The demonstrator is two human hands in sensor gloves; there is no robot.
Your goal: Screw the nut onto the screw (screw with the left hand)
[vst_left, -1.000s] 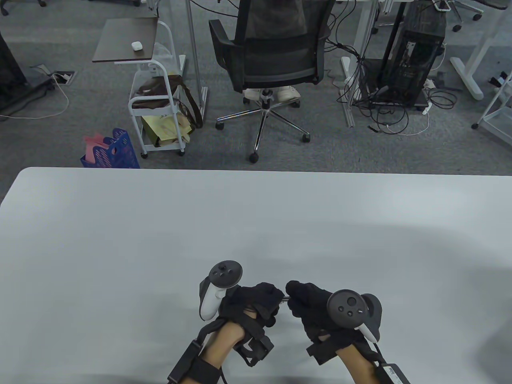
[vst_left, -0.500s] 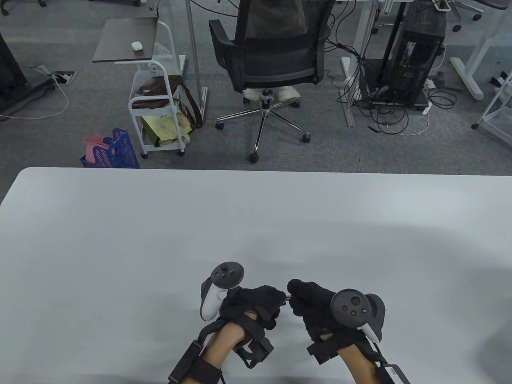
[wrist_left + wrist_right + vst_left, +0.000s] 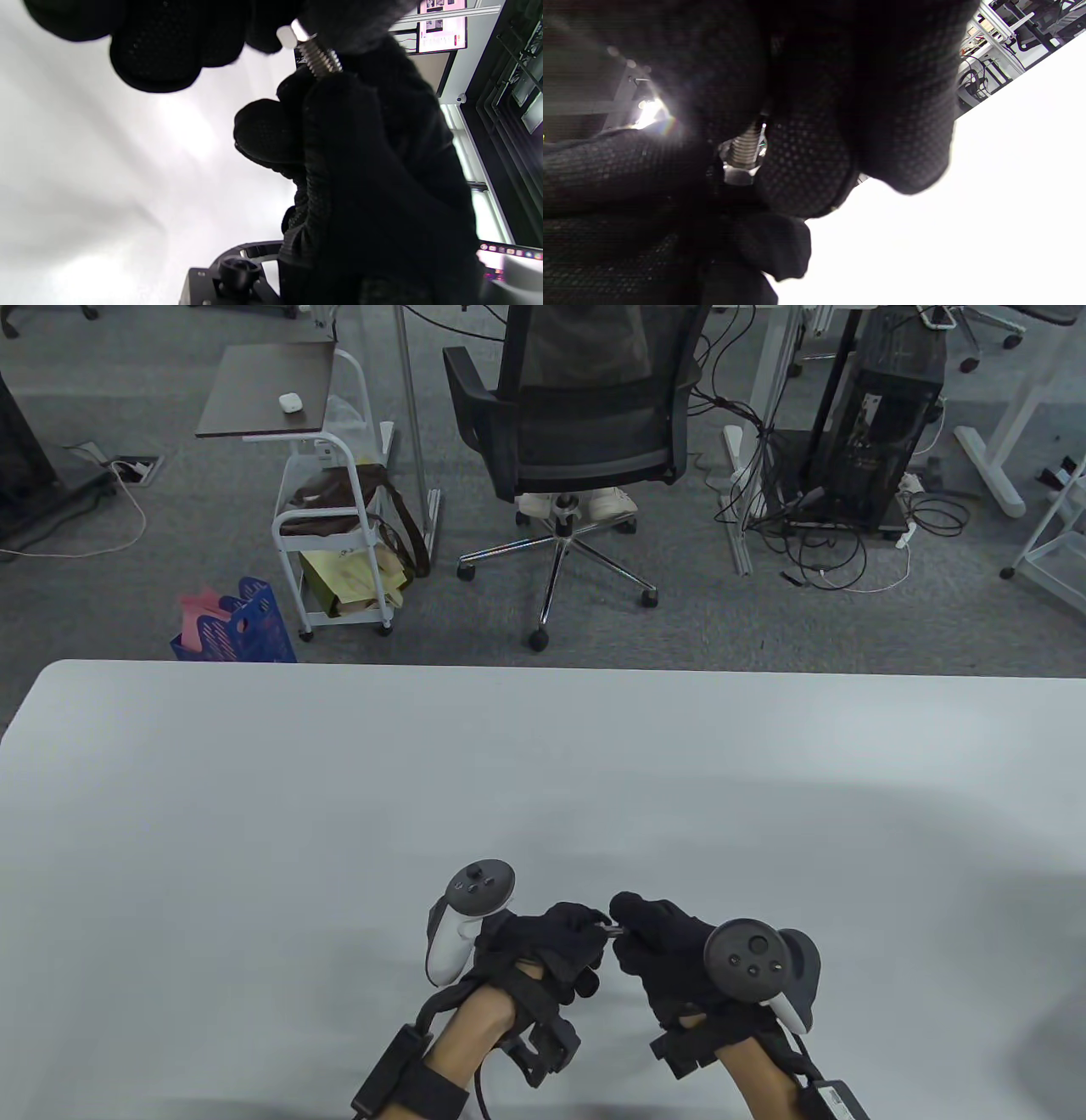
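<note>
Nut (image 3: 289,34): sitting on the end of the threaded screw (image 3: 320,59), caught between the fingertips (image 3: 152,55) of the left hand (image 3: 551,946) — pale and small, partly hidden by the glove.
Screw: showing as a short stretch of bare thread (image 3: 745,148) running between the two hands, low over the white table (image 3: 339,814) near its front edge.
Right hand (image 3: 670,954): curling its fingers round the other end of the screw and pinching it.
Left hand: fingers bent and closed on the nut, thumb side facing the right hand.
Hands: touching almost fingertip to fingertip — trackers (image 3: 462,920) riding on their backs.
</note>
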